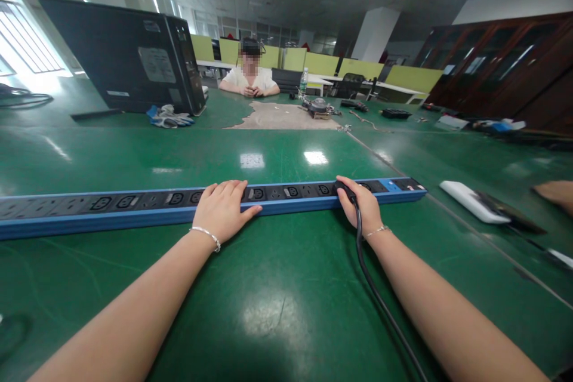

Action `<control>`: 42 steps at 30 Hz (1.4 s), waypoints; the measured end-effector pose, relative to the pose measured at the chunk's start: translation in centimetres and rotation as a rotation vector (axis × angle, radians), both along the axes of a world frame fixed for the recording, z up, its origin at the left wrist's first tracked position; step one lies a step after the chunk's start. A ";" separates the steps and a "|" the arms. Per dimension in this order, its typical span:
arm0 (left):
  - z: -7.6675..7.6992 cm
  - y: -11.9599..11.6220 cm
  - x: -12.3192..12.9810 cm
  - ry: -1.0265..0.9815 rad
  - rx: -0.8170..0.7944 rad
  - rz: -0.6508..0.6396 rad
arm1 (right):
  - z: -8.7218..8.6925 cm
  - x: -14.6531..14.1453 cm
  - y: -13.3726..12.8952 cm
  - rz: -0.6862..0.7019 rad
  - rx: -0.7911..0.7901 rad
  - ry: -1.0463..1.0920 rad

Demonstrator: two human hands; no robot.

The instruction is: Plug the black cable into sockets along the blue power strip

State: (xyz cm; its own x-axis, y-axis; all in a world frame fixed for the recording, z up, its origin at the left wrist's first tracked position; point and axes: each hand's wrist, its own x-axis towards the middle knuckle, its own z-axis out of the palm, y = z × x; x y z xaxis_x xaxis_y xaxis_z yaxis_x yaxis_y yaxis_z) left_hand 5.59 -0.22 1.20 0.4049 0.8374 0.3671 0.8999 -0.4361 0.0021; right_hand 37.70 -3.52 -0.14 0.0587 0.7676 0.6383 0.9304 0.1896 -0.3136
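Observation:
A long blue power strip (295,210) with a row of black sockets lies across the green table in front of me. My left hand (221,206) rests over its middle, fingers stretched across the top and thumb apart along the near side. Farther right, my right hand (363,206) is closed around a black power plug (344,186) at one of the sockets. Whether the plug's pins are seated in the socket is hidden. From the plug a black cable (369,280) runs down towards me between my arms.
On the green table (277,155) a black computer case (120,54) stands at the back left, with work gloves (169,116) beside it. A person (250,74) sits opposite, hands together. A bottle (304,79) stands near them. A white power strip-like object (472,202) lies at right.

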 end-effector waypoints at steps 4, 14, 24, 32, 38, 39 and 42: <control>0.1 -0.1 0.0 0.007 0.007 -0.001 | -0.1 0.3 0.3 0.021 0.000 0.005; -0.1 0.0 0.0 -0.015 0.018 -0.008 | -0.4 0.7 0.7 0.030 0.017 0.183; 0.1 0.0 0.0 -0.028 0.008 -0.013 | 1.4 -3.3 0.0 0.071 0.056 0.471; -0.1 -0.1 0.0 -0.038 0.038 -0.024 | 1.6 -12.4 1.8 0.270 -0.076 0.333; -0.3 0.0 -0.1 -0.058 0.054 -0.029 | 2.2 -13.7 2.1 0.188 -0.100 0.270; -0.3 0.0 -0.1 -0.060 0.056 -0.027 | 2.2 -13.8 2.1 0.174 -0.104 0.266; -0.3 0.0 -0.1 -0.064 0.057 -0.027 | 2.2 -14.0 2.1 0.144 -0.123 0.253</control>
State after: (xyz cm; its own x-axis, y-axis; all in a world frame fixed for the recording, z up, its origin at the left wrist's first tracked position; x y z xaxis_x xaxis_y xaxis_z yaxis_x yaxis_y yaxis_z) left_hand 5.52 -0.22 0.92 0.4016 0.8036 0.4393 0.8866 -0.4613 0.0335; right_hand 23.72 -1.42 2.05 0.0893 0.8503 0.5187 0.7861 0.2596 -0.5609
